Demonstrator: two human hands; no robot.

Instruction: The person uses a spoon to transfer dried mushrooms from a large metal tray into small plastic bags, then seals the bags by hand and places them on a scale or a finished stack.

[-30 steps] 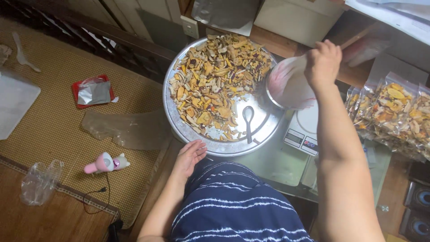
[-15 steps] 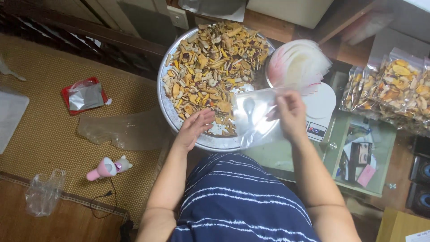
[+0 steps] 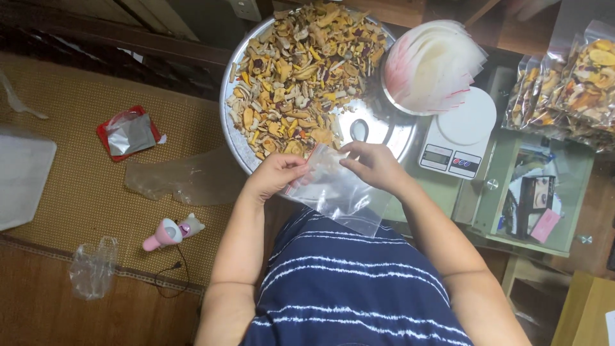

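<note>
A clear plastic zip bag (image 3: 336, 189) hangs in front of me, held at its top edge by both hands. My left hand (image 3: 275, 174) pinches its left corner and my right hand (image 3: 373, 164) pinches its right side. Just beyond them lies a large round metal tray (image 3: 391, 131) heaped with mixed dried fruit and vegetable chips (image 3: 301, 77). A metal spoon (image 3: 359, 130) rests on the tray's bare part near my right hand. A stack of empty bags (image 3: 432, 64) leans on the tray's right rim.
A white kitchen scale (image 3: 462, 134) stands right of the tray, with filled chip bags (image 3: 570, 86) beyond it. On the woven mat at left lie a red foil packet (image 3: 128, 133), a crumpled clear sheet (image 3: 186, 181), a pink hand fan (image 3: 172, 232) and a plastic bag (image 3: 93, 269).
My right hand came down from the stack of bags with one bag. My left hand rose from my lap and took its other corner; both now hold it over the tray's near rim.
</note>
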